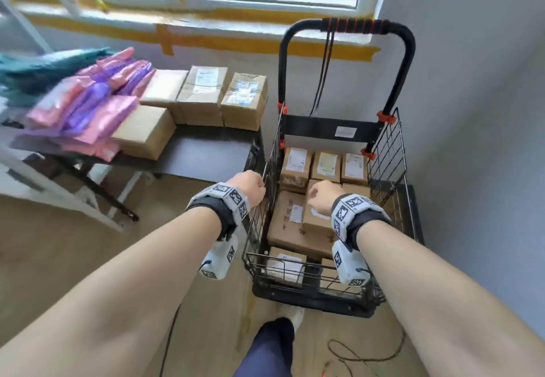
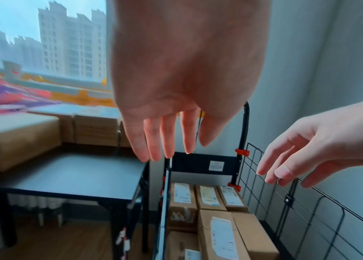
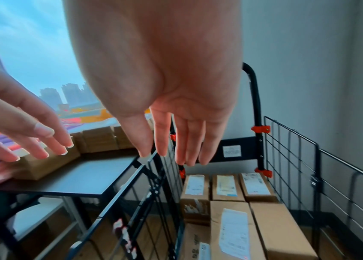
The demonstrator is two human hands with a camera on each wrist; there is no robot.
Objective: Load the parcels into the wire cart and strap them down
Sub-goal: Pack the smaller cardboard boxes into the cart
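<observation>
Counter (image 1: 206, 148) at left: pink and purple mailers (image 1: 88, 105), then cardboard boxes (image 1: 203, 96), not yet loaded. Left hand (image 1: 250, 186) at left rim of wire cart (image 1: 386, 152), fingers extended, relaxed, holding nothing. Right hand (image 1: 323, 196) over cart interior, fingers loose, empty. Parcels (image 1: 298, 226) stacked inside cart. Black strap (image 1: 324, 69) hanging from handle, unfastened.

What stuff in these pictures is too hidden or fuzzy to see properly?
- Labels on the boxes in the wire cart: too small to read in every view.
- Pink and purple bags on the table: blurred in the head view, so what they hold stays unknown.
- Left hand fingertips: hidden behind the knuckles in the head view.
- Lower cart boxes: covered by the boxes above.
- Cart wheels: hidden under its base.
</observation>
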